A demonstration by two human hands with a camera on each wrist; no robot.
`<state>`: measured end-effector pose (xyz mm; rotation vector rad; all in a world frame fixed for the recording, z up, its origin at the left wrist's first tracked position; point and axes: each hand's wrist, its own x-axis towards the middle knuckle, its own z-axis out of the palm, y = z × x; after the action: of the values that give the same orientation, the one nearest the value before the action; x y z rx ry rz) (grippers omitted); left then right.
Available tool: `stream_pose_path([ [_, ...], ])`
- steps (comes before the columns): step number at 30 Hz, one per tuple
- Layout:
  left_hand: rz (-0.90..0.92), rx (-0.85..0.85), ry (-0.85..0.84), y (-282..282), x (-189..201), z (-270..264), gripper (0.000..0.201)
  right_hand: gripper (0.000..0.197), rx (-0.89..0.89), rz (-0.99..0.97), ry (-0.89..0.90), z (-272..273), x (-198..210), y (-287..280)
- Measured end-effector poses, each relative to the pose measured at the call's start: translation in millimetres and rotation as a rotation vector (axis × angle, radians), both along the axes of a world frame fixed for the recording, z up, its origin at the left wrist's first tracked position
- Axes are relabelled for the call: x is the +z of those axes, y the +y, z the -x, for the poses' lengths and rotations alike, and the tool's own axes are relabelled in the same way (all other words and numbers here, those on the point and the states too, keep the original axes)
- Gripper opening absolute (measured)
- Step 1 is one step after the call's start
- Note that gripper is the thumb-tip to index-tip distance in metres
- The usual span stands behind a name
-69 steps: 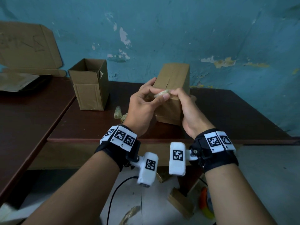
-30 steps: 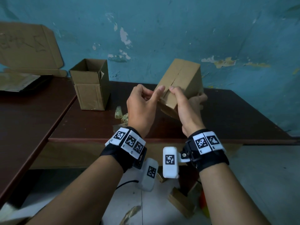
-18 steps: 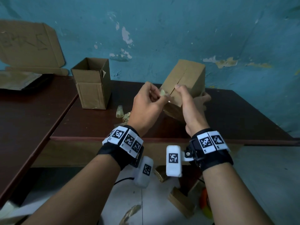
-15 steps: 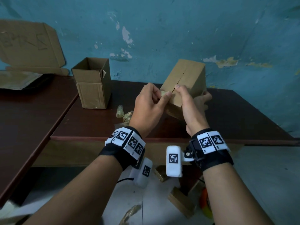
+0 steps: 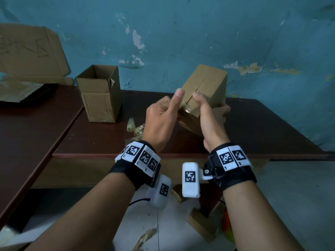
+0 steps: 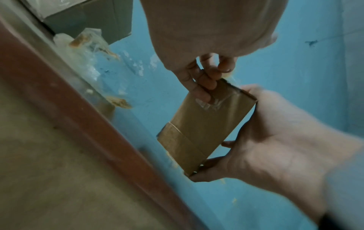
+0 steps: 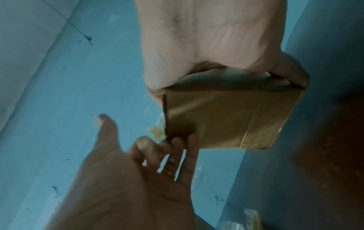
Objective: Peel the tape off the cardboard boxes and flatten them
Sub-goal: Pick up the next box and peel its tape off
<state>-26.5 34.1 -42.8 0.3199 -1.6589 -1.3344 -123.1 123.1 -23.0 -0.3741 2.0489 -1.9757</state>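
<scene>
A small closed cardboard box (image 5: 208,82) hangs tilted above the brown table (image 5: 262,131), with my right hand (image 5: 206,113) gripping it, thumb on the near face and fingers behind. In the left wrist view clear tape (image 6: 212,104) crosses the box (image 6: 202,129) at its near edge. My left hand (image 5: 174,105) sits at that edge with its bent fingertips (image 6: 204,87) on the tape and the thumb raised clear. In the right wrist view the left hand (image 7: 173,149) touches the corner of the box (image 7: 226,118), beside a loose tape scrap (image 7: 156,132).
An open empty box (image 5: 99,95) stands at the back left of the table. Crumpled tape pieces (image 5: 135,127) lie just left of my left hand. Flattened cardboard (image 5: 30,51) leans on the wall over a second table (image 5: 27,134). Cardboard scraps (image 5: 201,225) lie on the floor.
My right hand lifted the box off the table and tilted it. The left thumb, which was pinching at the box edge half a second ago, has lifted away.
</scene>
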Motion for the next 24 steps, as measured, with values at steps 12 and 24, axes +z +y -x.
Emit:
stream_pose_path([
  [12,-0.339,-0.3,-0.115,-1.4,-1.2,0.5,0.09,0.053,0.361,0.163,-0.065,-5.6,3.3,-0.3],
  [24,-0.351,-0.405,-0.096,-0.8,-8.2,3.1,0.11,0.088,0.429,0.203,-0.136,8.9,-3.8,2.7],
])
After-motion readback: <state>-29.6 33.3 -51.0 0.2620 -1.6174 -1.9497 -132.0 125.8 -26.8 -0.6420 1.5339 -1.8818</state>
